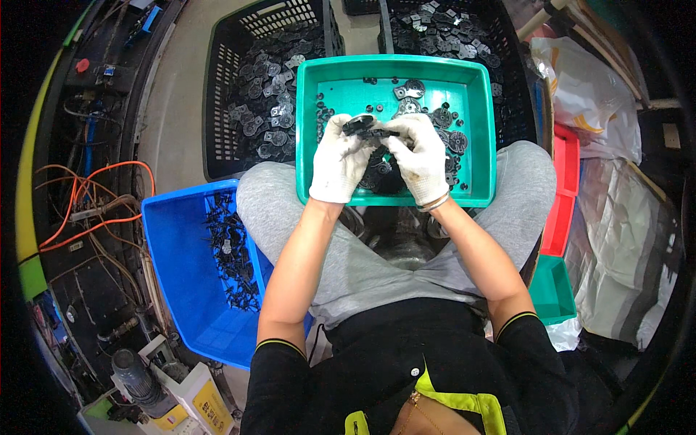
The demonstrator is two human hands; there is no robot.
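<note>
Both my hands wear white knit gloves and meet over the green tray (304, 130). Between them is a black plastic part (360, 126) with a round disc end. My left hand (338, 161) grips its disc side, fingers closed. Pinched at the part's other end, my right hand (420, 154) is closed too; its fingertips partly cover the piece. Beneath and beyond the hands lie several more black disc-shaped parts (457, 141) in the tray, along with small black round pieces (370, 80).
Two black crates (217, 109) filled with similar parts stand beyond the tray. A blue bin (170, 268) with thin black pieces is at my left. Orange cables (72, 210) and machinery lie farther left. Red bins (562, 196), a small green bin (554, 290) and plastic bags (594, 94) are at right.
</note>
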